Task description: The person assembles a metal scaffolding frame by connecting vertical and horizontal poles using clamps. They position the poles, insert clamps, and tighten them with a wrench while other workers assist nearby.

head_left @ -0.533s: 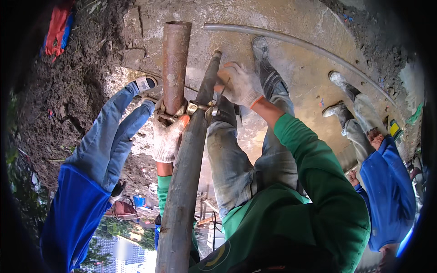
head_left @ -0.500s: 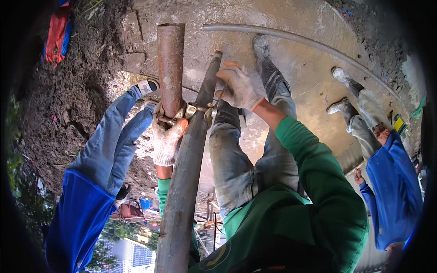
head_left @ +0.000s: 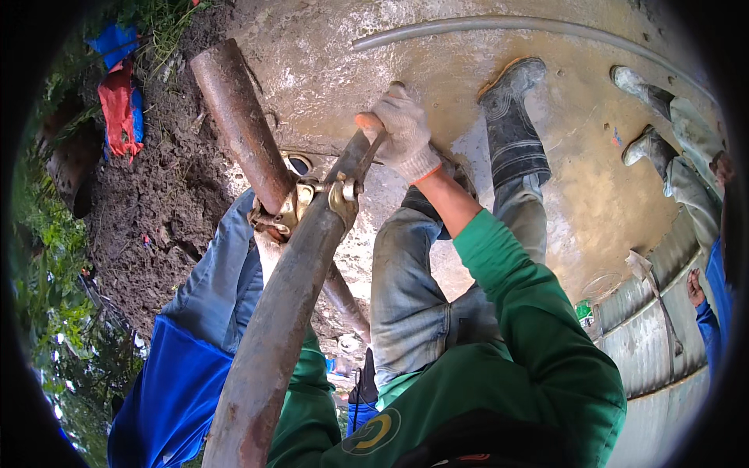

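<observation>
A long grey scaffold pipe [head_left: 285, 273] slants up from the lower edge. My right hand [head_left: 402, 129], in a whitish glove with orange fingertips, is closed round its upper end. A brass-coloured scaffold clamp [head_left: 300, 204] sits on this pipe and joins it to a thicker rusty pipe [head_left: 242, 121], which crosses at an angle. Gloved too, my left hand [head_left: 269, 256] is just below the clamp, beside the grey pipe; its fingers are hidden. The rusty pipe's lower part [head_left: 343, 300] reappears beyond the grey pipe.
A person in blue [head_left: 172, 390] stands close at the left; another blue sleeve [head_left: 708, 327] shows at the right edge. One more pipe [head_left: 468, 25] lies across the wet concrete. Mud [head_left: 164, 191] borders it, with red cloth [head_left: 121, 109]. Corrugated sheets [head_left: 651, 335] lie right.
My right hand has gone from beside the clamp, fingers loosely bent, to gripping the grey pipe's upper end. The rusty pipe's top has tilted left, and the view has shifted.
</observation>
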Demonstrator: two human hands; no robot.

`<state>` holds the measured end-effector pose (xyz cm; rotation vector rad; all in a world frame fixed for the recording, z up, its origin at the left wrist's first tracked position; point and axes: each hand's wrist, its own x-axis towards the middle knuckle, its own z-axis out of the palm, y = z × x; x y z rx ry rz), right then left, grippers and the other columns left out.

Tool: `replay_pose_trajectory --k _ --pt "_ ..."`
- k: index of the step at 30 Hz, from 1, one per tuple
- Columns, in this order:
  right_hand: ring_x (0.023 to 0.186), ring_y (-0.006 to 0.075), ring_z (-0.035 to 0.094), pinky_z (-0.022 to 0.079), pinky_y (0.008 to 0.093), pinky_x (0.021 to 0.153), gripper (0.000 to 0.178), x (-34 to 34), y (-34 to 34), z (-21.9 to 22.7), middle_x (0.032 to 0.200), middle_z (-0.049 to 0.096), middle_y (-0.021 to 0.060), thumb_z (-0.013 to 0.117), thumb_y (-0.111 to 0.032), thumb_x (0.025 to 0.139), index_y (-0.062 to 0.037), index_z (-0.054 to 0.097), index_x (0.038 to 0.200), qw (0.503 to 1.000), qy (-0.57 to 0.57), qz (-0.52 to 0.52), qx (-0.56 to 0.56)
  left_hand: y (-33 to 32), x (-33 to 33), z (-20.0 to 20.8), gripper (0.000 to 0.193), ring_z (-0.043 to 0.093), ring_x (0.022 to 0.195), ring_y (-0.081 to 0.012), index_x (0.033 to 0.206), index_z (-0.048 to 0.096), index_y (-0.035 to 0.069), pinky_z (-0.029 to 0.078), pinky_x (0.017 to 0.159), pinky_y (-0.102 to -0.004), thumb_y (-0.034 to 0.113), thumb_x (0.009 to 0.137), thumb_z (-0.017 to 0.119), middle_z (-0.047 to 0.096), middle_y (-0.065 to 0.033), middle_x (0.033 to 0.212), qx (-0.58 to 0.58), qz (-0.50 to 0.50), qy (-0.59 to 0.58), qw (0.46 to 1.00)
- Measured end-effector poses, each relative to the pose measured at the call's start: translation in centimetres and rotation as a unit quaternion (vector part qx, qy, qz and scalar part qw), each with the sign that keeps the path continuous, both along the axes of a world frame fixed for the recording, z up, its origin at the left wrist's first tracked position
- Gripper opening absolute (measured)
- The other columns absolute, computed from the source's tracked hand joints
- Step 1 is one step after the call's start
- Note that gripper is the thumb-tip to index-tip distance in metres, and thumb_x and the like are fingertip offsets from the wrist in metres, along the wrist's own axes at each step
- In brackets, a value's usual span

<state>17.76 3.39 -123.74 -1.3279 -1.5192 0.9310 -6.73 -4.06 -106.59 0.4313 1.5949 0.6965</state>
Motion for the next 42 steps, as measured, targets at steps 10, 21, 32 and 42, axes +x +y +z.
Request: replay_pose_trajectory --k 10,21,32,42 --pt "0.106 0.0358 0.065 0.049 0.0496 0.11 0.049 4.4 1.2 1.9 0.093 0.064 0.0102 0.086 -0.053 0.075 -0.0137 0.064 0.093 0.984 -0.042 0.16 0.063 0.6 0.9 0.1 0.094 0.062 0.13 -0.0275 0.16 0.036 0.004 0.053 0.109 -0.0419 0.01 0.081 0.089 0.06 -0.0168 0.144 0.02 -0.012 -0.009 1.0" --pt "0.07 0.0347 0.063 0.047 0.0492 0.062 0.047 -0.8 -6.2 0.7 0.072 0.059 0.0085 0.076 -0.058 0.084 -0.0134 0.062 0.082 0.995 0.086 0.022 -0.042 -0.2 -0.9 -2.5 0.091 0.062 0.13 -0.0276 0.159 0.037 0.003 0.054 0.108 -0.0424 0.012 0.083 0.087 0.061 -0.0174 0.142 -0.006 -0.002 0.009 1.0" --pt "0.052 0.0106 0.044 0.036 0.0353 0.05 0.053 -2.9 -12.5 21.2 0.062 0.051 -0.0035 0.06 -0.057 0.104 -0.0109 0.058 0.077 0.768 0.293 -0.101 -0.561 2.9 3.8 1.9 0.087 0.063 0.129 -0.0278 0.158 0.039 0.001 0.054 0.108 -0.0429 0.013 0.085 0.085 0.063 -0.0179 0.14 0.047 -0.017 -0.048 0.998" --pt "0.044 0.0116 0.033 0.031 0.0328 0.047 0.048 -2.2 -10.0 27.6 0.057 0.036 -0.0079 0.06 -0.062 0.103 -0.019 0.056 0.083 0.525 0.434 -0.156 -0.715 3.2 5.7 4.0 0.084 0.063 0.129 -0.028 0.157 0.04 0.0 0.054 0.108 -0.0433 0.015 0.086 0.084 0.064 -0.0184 0.139 0.03 0.027 -0.06 0.997"
